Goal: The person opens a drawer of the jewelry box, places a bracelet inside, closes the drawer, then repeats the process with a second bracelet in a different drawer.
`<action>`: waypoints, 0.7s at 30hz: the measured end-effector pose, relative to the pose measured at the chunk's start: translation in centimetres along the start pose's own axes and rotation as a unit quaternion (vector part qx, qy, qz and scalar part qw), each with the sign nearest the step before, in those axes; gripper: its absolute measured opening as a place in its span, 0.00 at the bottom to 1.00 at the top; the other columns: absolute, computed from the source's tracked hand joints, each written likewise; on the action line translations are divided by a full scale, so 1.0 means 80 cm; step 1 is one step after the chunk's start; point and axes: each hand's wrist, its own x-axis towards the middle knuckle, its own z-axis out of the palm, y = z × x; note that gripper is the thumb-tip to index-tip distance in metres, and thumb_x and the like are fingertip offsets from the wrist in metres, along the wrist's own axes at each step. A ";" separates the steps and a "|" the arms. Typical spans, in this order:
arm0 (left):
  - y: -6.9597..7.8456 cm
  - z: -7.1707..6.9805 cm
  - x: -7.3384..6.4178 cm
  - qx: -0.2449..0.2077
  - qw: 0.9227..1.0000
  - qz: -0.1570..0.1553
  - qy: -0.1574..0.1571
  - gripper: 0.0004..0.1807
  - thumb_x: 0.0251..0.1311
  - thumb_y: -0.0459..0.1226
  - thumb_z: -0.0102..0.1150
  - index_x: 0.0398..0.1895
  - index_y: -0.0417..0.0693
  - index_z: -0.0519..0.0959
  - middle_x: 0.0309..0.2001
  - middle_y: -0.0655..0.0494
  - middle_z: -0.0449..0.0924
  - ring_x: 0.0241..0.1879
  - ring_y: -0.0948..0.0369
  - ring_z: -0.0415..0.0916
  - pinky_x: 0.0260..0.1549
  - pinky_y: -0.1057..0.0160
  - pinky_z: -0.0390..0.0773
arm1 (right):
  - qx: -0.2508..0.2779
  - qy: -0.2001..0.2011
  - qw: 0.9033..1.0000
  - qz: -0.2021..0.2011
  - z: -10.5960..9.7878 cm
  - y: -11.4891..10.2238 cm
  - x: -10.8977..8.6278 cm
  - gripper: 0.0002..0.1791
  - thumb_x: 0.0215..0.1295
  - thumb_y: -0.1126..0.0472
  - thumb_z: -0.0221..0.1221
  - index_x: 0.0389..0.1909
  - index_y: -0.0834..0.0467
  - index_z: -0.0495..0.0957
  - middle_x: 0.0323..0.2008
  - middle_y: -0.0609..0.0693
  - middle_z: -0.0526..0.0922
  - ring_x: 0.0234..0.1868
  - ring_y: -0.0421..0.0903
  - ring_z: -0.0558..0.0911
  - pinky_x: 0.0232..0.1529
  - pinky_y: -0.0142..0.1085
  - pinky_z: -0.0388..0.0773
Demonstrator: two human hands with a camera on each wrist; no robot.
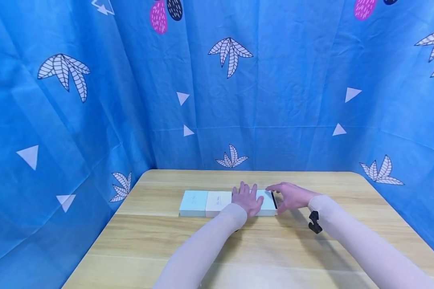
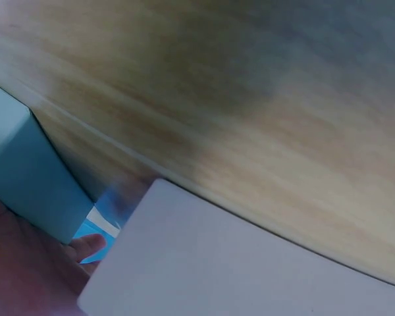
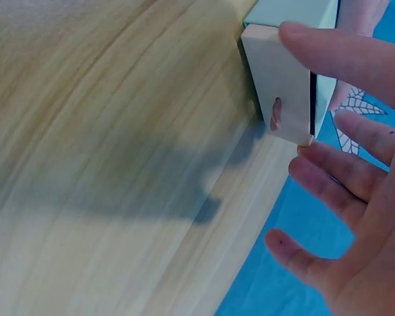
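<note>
A row of small boxes stands on the wooden table in the head view. A pale blue box (image 1: 194,202) is at the left, and a whitish box (image 1: 217,202) adjoins it. My left hand (image 1: 246,200) lies with fingers spread over the row, hiding part of it, against another pale blue box (image 1: 265,205). At that box's right end, my right hand (image 1: 293,196) pinches a white inner drawer (image 3: 270,72), thumb on one edge and fingertips at the opposite one. A dark gap shows beside the drawer front, which has a small slot.
The wooden table (image 1: 144,237) has rounded far corners. Blue patterned curtains (image 1: 293,80) hang behind it and along both sides. A black clip-like piece (image 1: 314,222) sits at the right wrist. In the left wrist view, a pale flat surface (image 2: 250,263) blocks the lower part.
</note>
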 end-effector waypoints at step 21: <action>0.002 -0.022 -0.025 -0.014 1.000 0.010 0.014 0.37 0.76 0.61 0.19 0.82 0.59 0.47 0.80 0.50 0.51 0.81 0.51 0.42 0.77 0.45 0.49 | 0.008 0.003 1.000 -0.002 0.000 0.004 -0.002 0.47 0.47 0.65 0.76 0.71 0.61 0.68 0.65 0.60 0.77 0.65 0.62 0.75 0.66 0.58 0.70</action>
